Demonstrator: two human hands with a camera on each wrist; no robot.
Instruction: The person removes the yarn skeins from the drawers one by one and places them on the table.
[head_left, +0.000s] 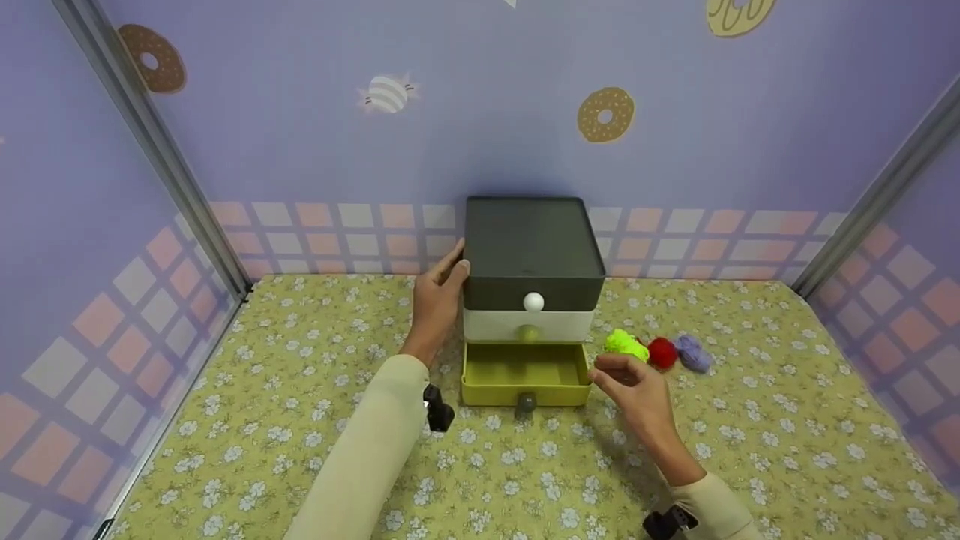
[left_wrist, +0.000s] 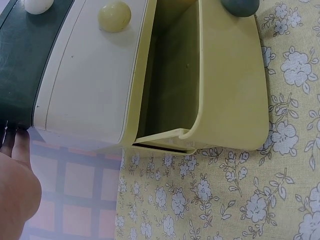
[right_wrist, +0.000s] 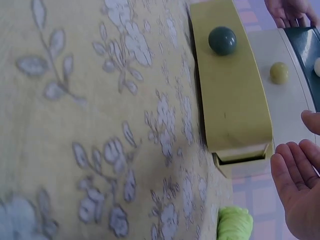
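A small chest of stacked drawers has a dark green top tier (head_left: pixel 532 236), a white middle drawer (head_left: pixel 491 325) and an olive-yellow bottom drawer (head_left: pixel 484 395). The bottom drawer is pulled out, and its inside looks bare. My left hand (head_left: pixel 437 300) rests on the left side of the dark tier, fingers extended, as the left wrist view also shows. By the right front corner of the pulled-out drawer is my right hand (head_left: pixel 637 394), its fingers loosely bent and holding nothing. Whether it touches the drawer, I cannot tell. A dark round knob (right_wrist: pixel 222 41) sits on the bottom drawer's front.
Right of the chest lie a bright green yarn ball (head_left: pixel 625 343), a red one (head_left: pixel 662 352) and a purple one (head_left: pixel 692 353). A flowered cloth (head_left: pixel 300 442) covers the table. Behind the chest stands a purple wall (head_left: pixel 480 135) with printed donuts and tiles; metal posts mark the corners.
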